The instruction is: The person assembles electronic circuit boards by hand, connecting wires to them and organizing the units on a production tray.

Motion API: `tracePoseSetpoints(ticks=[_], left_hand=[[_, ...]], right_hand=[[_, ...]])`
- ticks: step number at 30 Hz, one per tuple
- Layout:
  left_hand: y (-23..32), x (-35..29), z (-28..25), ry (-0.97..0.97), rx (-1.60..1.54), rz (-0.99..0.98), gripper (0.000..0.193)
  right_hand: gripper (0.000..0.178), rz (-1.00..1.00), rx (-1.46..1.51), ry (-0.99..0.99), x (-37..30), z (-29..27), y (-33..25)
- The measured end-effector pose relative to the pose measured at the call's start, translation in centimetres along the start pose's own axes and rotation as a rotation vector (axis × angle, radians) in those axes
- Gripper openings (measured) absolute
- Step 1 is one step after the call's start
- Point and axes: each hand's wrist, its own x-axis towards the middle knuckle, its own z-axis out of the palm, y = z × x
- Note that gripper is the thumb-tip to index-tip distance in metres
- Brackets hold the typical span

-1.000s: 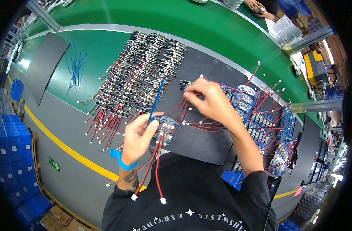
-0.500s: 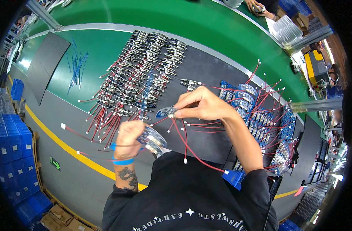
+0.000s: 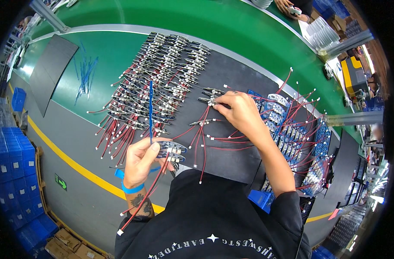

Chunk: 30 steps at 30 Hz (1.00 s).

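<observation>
My left hand [image 3: 138,162] is closed on curved circuit boards [image 3: 174,149] with red-and-black wires hanging down. From the same hand a thin blue strip [image 3: 151,105] rises upright. Farther right, my right hand [image 3: 240,110] pinches the end of a small wired circuit board [image 3: 207,101] at the dark mat [image 3: 231,162]. Just beyond it lies another such board [image 3: 213,90], and a third board [image 3: 204,122] is on the near side. Rows of wired boards [image 3: 162,73] stand on edge to the left, their wires pointing toward me.
Blue board panels [image 3: 287,138] with many red wires cover the right of the bench. Loose blue strips [image 3: 87,75] lie on the green surface at left. A blue bin [image 3: 261,199] sits near my right side. Another person's hand [image 3: 287,7] shows across the bench.
My right hand has moved away from the left and set its wired board down at the mat. My left hand has turned, bringing its boards and the blue strip into clear sight.
</observation>
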Motion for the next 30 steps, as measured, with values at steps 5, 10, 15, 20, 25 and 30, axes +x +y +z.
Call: tracePoseSetpoints(ticks=[5,10,15,20,25,30], left_hand=[[0.0,-0.5,-0.2,0.075,0.001,0.049,0.033],[0.2,-0.6,-0.1,0.072,-0.022,0.041,0.033],[0.0,-0.9,-0.3,0.087,-0.038,0.046,0.033],[-0.3,-0.7,-0.2,0.078,-0.065,0.061,0.032],[-0.3,-0.8,-0.3,0.086,-0.066,0.063,0.032],[-0.3,-1.0,-0.5,0.077,-0.071,0.078,0.032]], right_hand=[[0.016,-0.176,-0.093,0.031,-0.8,-0.4,-2.0],[0.012,-0.191,0.054,-0.123,-0.8,0.6,-1.7],[0.013,-0.088,-0.026,-0.186,-1.7,0.2,-0.7],[0.011,-0.127,-0.030,-0.269,-1.4,0.5,-0.2],[0.011,-0.273,0.200,-0.411,-1.0,0.4,0.0],[0.011,-0.274,0.467,-0.658,-1.0,0.1,-0.4]])
